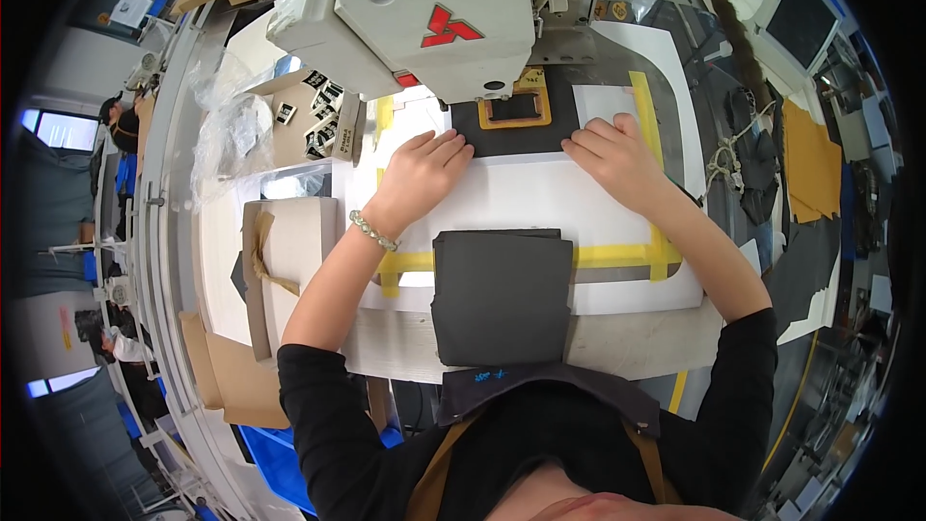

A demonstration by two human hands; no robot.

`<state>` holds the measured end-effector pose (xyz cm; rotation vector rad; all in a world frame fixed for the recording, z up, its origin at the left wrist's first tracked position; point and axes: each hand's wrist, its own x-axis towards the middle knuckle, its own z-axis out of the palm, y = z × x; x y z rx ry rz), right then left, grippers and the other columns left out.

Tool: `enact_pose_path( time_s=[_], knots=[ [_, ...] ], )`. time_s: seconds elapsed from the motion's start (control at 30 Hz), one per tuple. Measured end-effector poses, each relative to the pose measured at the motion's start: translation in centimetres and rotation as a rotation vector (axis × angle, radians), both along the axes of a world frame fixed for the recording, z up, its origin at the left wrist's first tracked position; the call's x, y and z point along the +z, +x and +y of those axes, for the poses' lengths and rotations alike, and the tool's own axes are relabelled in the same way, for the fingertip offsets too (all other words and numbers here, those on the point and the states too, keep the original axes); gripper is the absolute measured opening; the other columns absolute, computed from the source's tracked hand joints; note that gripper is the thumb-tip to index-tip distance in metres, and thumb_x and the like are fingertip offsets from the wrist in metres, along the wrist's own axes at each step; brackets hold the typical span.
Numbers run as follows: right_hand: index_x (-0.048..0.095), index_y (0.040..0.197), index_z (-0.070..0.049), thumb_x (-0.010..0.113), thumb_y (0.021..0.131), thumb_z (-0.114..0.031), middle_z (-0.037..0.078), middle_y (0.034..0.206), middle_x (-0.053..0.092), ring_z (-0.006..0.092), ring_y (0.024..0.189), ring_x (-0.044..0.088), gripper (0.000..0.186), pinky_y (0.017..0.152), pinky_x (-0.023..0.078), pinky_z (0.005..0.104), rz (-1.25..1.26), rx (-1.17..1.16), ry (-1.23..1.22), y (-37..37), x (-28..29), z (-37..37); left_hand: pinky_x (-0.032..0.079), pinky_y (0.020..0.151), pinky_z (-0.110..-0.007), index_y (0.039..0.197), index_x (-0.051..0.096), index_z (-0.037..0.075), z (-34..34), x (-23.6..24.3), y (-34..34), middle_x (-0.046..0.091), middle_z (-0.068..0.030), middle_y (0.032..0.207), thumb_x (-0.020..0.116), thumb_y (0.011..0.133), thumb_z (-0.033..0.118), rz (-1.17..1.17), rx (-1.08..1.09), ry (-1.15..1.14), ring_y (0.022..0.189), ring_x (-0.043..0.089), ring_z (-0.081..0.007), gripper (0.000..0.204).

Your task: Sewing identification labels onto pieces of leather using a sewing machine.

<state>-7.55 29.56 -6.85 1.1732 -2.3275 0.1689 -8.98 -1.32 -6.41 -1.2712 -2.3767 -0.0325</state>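
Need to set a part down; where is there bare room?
The white sheet between black piece and dark stack is bare; so is the pale table right of that stack. Crowded: left, with carton and clear plastic bag.

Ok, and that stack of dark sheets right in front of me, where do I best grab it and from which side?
Probably by its right edge, coming from the right with your right hand, thumb on top. The stack of dark sheets lies flat and that edge is uncovered, while its near edge lies close to your apron.
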Motion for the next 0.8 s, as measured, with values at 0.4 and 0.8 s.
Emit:
enact_pose_path(
  time_s=[0.4,0.8],
  knots=[
    [0.064,0.092,-0.008,0.061,0.070,0.003,0.001,0.099,0.060,0.0171,0.095,0.054,0.025,0.082,0.033,0.0352,-0.294,-0.057,-0.212,1.0,-0.1,0.3,0.045,0.094,-0.037,0.088,0.068,0.005,-0.8,1.3,1.0,0.066,-0.0075,0.108,0.067,0.075,0.006,-0.295,0.084,0.201,0.099,0.062,-0.0223,0.013],
    [0.067,0.088,-0.011,0.071,0.078,-0.013,-0.004,0.092,0.064,0.0153,0.091,0.056,0.011,0.079,0.033,0.0351,-0.178,-0.075,-0.224,-0.2,0.3,-0.2,0.043,0.097,-0.037,0.099,0.068,0.006,-0.4,0.9,0.2,0.067,-0.0077,0.113,0.068,0.083,0.013,-0.247,0.111,0.226,0.108,0.061,-0.0210,0.018]
  ],
)
